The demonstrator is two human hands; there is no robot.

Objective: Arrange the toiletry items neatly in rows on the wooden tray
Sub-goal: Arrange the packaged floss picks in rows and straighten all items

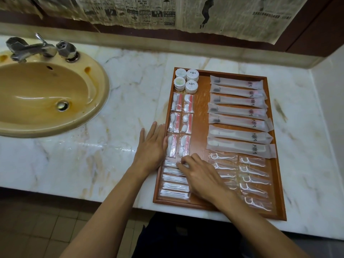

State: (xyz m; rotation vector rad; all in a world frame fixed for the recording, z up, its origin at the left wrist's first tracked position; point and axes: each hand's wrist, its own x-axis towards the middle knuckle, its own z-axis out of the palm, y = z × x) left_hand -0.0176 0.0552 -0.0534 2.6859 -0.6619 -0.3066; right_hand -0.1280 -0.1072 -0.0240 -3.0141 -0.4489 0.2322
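A wooden tray (pixel 202 101) lies on the marble counter and holds rows of toiletries. Round white containers (pixel 186 81) sit at its far left corner. Below them lie clear packets with pink sticks and cotton (pixel 181 116), then cotton swab packets (pixel 174 185) at the near left. Long frosted sachets (pixel 238 110) fill the right column, with floss pick packets (pixel 254 183) nearer me. My left hand (pixel 151 146) lies flat, fingers apart, against the tray's left edge. My right hand (pixel 200 174) rests fingertips-down on the top swab packet, covering part of the swab and floss rows.
A yellow-brown sink (pixel 46 94) with a metal tap (pixel 31 48) is set into the counter (pixel 121 101) at the left. Newspaper sheets (pixel 167 12) hang on the wall behind. The counter's near edge runs just under the tray, with tiled floor below.
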